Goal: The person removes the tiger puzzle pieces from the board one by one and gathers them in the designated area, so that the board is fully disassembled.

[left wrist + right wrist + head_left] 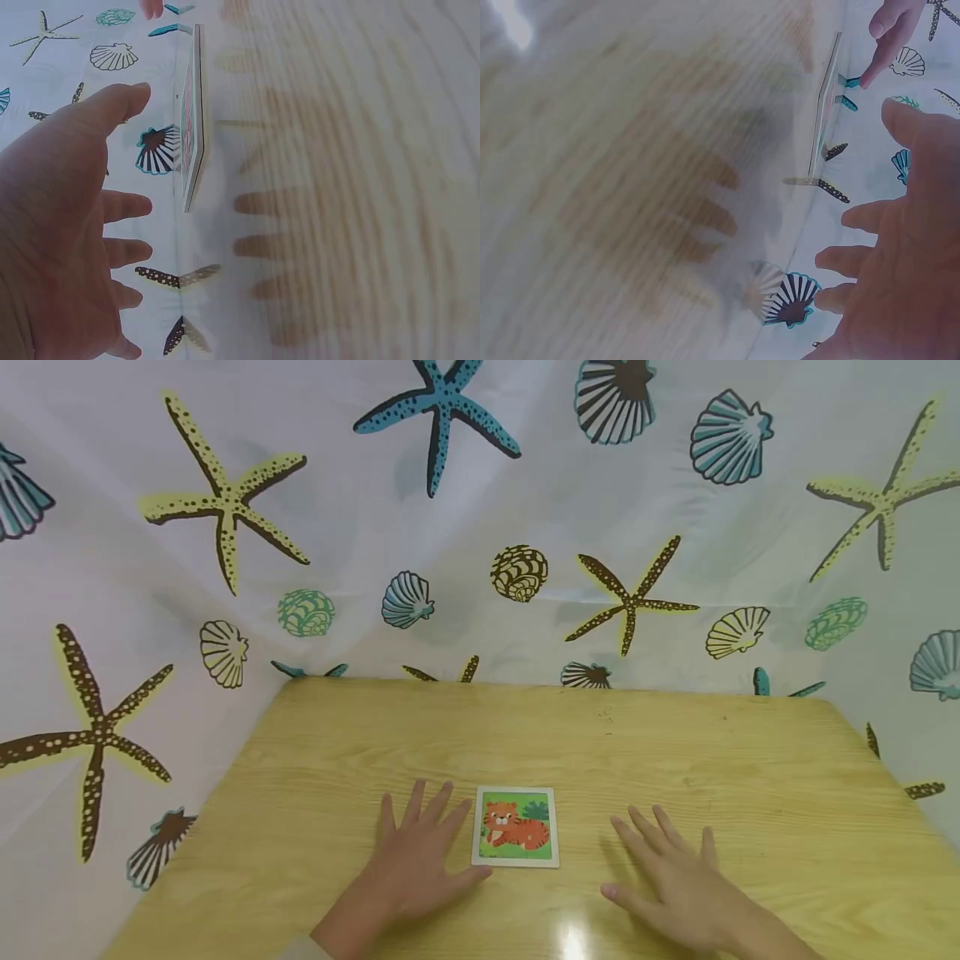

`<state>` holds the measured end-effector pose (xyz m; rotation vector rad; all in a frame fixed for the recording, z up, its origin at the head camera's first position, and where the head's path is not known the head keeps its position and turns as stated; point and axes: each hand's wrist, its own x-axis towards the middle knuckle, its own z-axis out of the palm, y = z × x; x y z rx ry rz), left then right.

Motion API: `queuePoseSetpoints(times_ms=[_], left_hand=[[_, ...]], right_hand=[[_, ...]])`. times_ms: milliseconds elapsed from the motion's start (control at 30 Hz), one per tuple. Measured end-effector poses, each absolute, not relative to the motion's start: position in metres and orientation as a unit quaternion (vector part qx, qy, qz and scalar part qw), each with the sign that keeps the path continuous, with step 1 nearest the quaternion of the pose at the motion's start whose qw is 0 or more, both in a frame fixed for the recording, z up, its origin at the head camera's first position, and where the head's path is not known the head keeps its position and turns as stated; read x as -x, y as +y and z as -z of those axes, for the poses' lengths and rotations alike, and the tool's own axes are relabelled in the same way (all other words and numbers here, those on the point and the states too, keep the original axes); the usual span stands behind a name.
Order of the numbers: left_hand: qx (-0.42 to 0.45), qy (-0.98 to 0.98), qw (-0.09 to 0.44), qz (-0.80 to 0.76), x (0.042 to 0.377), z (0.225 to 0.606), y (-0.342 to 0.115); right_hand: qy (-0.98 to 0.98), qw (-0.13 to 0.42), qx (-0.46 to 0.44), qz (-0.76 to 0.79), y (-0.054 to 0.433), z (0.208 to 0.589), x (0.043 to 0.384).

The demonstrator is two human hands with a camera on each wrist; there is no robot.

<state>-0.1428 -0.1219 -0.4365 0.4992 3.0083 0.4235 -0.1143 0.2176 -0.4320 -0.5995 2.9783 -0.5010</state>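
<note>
Tiger picture (516,827) on wooden table (600,735), between spread left hand (418,858), just beside it, and spread right hand (678,887), farther away

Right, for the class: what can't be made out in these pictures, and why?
- Underside of the tiger tile: head view, hidden against the table.
- The tile's face: both wrist views, too edge-on to read.
- The table's near edge: head view, cut off at the bottom.
- Left sleeve: head view, mostly cut off by the bottom edge.

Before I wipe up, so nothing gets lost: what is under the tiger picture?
The tiger picture lies on the wood-grain table, whose surface shows around it. Anything between the two is covered and cannot be seen.
</note>
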Motion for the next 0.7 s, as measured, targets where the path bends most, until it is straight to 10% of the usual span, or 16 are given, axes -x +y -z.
queuePoseSetpoints(times_ms=[700], left_hand=[[-0.184,0.966,0.055,-0.173,0.157,0.445,-0.103]], right_hand=[[0.964,0.057,0.213,0.149,0.198,0.423,0.137]])
